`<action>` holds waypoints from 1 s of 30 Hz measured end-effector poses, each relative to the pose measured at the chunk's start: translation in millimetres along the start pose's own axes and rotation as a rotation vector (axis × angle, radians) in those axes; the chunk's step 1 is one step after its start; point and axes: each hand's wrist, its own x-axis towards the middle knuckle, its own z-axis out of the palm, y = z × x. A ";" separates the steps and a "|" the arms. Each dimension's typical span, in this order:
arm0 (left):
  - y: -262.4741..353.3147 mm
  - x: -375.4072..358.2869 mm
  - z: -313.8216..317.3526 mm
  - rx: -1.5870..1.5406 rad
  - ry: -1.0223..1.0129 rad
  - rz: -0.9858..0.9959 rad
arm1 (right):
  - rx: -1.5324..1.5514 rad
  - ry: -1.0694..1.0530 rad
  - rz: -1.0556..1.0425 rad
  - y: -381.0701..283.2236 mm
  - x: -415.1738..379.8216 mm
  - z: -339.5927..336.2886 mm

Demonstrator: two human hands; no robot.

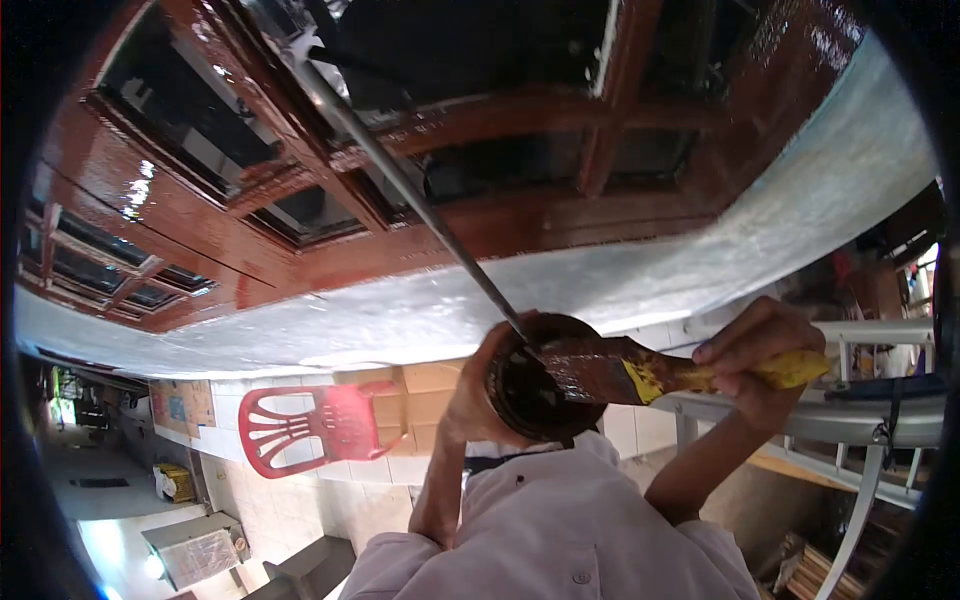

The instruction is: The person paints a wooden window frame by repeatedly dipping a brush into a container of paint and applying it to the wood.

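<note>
My left hand (469, 398) is wrapped round the side of a dark, paint-stained can (545, 424), holding it in front of my chest with its mouth in view. Dark brown paint coats the inside. My right hand (760, 362) grips the yellow handle of a wide paintbrush (650, 376), fingers closed around it. Brown smears cover the brush head, whose tip lies over the can's mouth. Above both hands stretches a glossy red-brown wooden window frame (500, 225) with dark glass panes.
A grey rod (420, 205) slants from the window frame toward the can. Below the frame runs a pale grey wall (400, 312). A red plastic chair (345, 425) stands on the tiled floor at left, near cardboard (425, 400). A metal ladder (865, 422) is close on the right.
</note>
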 end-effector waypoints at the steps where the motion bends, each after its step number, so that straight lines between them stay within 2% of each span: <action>1: 4.3 1.8 2.1 0.010 -0.022 -0.012 | -0.017 0.005 0.014 -0.3 1.2 -1.4; 5: 0.5 -0.6 4.7 -0.037 -0.027 -0.023 | 0.013 0.005 -0.096 2.2 4.1 -8.3; 9: 4.3 -0.4 13.6 -0.008 -0.029 -0.030 | 0.076 0.001 -0.048 -1.9 -1.5 -13.7; 13: -0.8 -5.3 19.8 0.028 0.021 0.066 | 0.080 -0.007 -0.071 -0.4 -12.6 -14.7; 18: 3.6 -9.5 26.7 -0.088 0.032 -0.036 | 0.108 -0.087 -0.194 1.0 -13.2 -11.1; 22: 19.8 -11.3 26.8 0.006 0.020 -0.089 | 0.142 0.098 -0.262 5.2 -18.7 12.1; 26: 22.2 -13.9 25.4 -0.005 0.033 -0.097 | 0.002 0.038 -0.223 -0.3 -17.8 16.2; 29: 20.5 -14.7 25.4 -0.034 0.050 -0.080 | 0.084 0.159 -0.226 -0.3 -15.6 28.6; 30: 20.4 -13.9 24.6 -0.042 0.055 -0.074 | 0.080 0.112 -0.232 0.8 -15.2 27.6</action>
